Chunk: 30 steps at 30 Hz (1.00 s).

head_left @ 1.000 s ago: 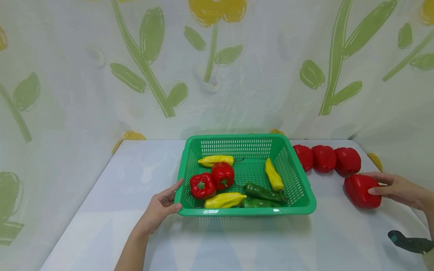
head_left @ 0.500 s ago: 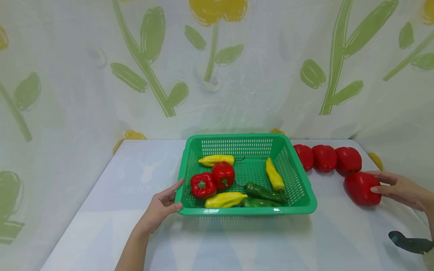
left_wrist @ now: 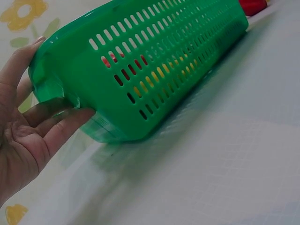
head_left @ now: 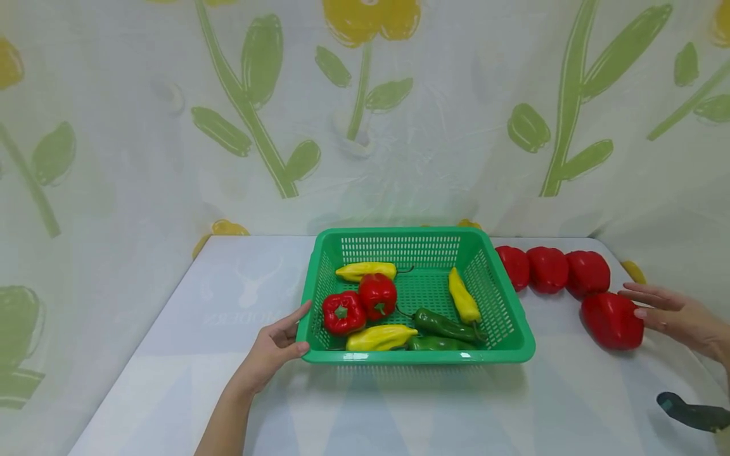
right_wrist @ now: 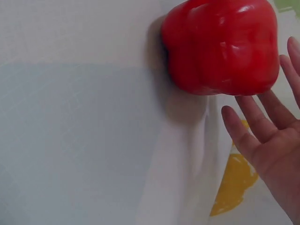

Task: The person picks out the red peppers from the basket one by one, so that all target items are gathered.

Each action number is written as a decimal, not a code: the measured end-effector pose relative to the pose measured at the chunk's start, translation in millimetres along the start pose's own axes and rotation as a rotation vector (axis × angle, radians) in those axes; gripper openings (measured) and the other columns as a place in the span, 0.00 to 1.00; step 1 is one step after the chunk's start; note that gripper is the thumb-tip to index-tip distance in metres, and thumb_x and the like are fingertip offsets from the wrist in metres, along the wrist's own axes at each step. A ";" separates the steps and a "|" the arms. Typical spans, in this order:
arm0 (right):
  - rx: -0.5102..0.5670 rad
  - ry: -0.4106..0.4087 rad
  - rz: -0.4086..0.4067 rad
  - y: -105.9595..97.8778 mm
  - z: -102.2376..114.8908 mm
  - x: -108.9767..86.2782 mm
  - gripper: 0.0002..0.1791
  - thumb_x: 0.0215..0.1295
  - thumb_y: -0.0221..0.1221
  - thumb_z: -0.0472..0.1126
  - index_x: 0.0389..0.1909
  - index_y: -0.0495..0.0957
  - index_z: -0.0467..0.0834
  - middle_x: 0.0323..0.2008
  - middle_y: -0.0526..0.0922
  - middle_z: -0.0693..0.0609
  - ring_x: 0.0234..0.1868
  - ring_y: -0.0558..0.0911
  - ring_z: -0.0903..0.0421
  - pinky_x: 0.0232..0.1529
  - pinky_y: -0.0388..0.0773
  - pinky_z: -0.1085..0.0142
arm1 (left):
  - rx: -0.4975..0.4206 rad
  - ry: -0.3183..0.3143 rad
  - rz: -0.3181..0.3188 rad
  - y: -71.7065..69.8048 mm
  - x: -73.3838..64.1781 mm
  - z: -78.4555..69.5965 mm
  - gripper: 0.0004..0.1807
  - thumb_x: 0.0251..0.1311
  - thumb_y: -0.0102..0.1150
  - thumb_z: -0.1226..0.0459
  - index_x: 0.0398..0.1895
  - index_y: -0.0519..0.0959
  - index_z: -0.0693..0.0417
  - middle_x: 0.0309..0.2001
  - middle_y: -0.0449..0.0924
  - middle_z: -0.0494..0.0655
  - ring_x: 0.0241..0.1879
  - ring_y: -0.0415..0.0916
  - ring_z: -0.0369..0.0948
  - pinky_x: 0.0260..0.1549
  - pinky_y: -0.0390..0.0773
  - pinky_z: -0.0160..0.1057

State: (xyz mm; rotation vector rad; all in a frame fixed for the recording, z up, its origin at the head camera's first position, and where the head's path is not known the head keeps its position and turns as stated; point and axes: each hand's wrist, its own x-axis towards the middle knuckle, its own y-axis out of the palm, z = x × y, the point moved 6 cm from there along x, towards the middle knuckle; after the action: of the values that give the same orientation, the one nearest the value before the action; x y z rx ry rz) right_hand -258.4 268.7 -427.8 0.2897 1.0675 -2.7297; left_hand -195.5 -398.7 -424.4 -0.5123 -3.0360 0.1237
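A green plastic basket [head_left: 419, 358] stands mid-table, holding two red bell peppers [head_left: 344, 313], several yellow peppers [head_left: 381, 337] and green peppers [head_left: 447, 325]. My left hand [head_left: 272, 348] grips its left side, thumb at the front corner and fingers along the rim; the left wrist view shows this hand [left_wrist: 28, 136] against the slotted wall [left_wrist: 117, 79]. On the right, a large red bell pepper [head_left: 612, 321] lies on the table. My right hand [head_left: 681, 316] is just right of it, fingers spread. In the right wrist view the fingers reach beside and behind the pepper [right_wrist: 225, 47], with a gap at the thumb.
Three red bell peppers [head_left: 547, 270] line up behind the large one, right of the basket. A dark strap-like thing [head_left: 690, 411] shows by the right forearm. A flower-printed curtain [head_left: 433, 126] hangs behind the white table [head_left: 228, 316].
My right hand has let go of the large red bell pepper and drawn slightly away to the right, fingers opening. My left hand has stayed on the basket.
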 end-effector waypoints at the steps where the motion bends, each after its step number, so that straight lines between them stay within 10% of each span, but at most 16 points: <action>1: -0.010 -0.011 -0.007 -1.6 0.9 0.2 0.43 0.66 0.55 0.47 0.75 0.41 0.62 0.57 0.63 0.60 0.39 0.62 0.82 0.45 0.79 0.48 | -0.001 0.000 -0.002 -0.2 0.0 0.0 0.37 0.60 0.58 0.69 0.72 0.55 0.59 0.53 0.72 0.72 0.43 0.80 0.37 0.43 0.79 0.34; 5: -0.045 -0.002 -0.017 -8.2 3.0 2.3 0.45 0.67 0.54 0.50 0.75 0.35 0.53 0.59 0.61 0.56 0.48 0.66 0.66 0.46 0.76 0.41 | 0.004 0.005 -0.006 -0.5 0.8 0.6 0.37 0.60 0.58 0.69 0.72 0.55 0.59 0.53 0.73 0.71 0.43 0.80 0.37 0.43 0.79 0.34; 10: -0.074 0.006 -0.020 -15.6 9.1 6.1 0.48 0.68 0.52 0.53 0.75 0.30 0.47 0.65 0.45 0.29 0.41 0.65 0.83 0.48 0.74 0.38 | 0.000 0.017 -0.001 -0.2 1.4 1.5 0.37 0.60 0.58 0.70 0.72 0.55 0.60 0.51 0.74 0.70 0.42 0.80 0.37 0.42 0.80 0.34; 30: -0.170 -0.123 -0.012 -11.7 86.3 16.0 0.44 0.65 0.57 0.48 0.75 0.42 0.55 0.68 0.51 0.33 0.47 0.66 0.74 0.48 0.72 0.36 | -0.008 0.026 0.016 -0.7 0.0 1.7 0.37 0.60 0.58 0.70 0.71 0.54 0.61 0.53 0.73 0.72 0.43 0.80 0.36 0.42 0.80 0.34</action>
State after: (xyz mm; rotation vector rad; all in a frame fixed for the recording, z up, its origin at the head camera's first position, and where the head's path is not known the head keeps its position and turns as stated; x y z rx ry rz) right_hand -286.2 216.3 -362.0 0.0881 1.2595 -2.6062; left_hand -195.9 -399.5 -426.0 -0.5341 -3.0091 0.1046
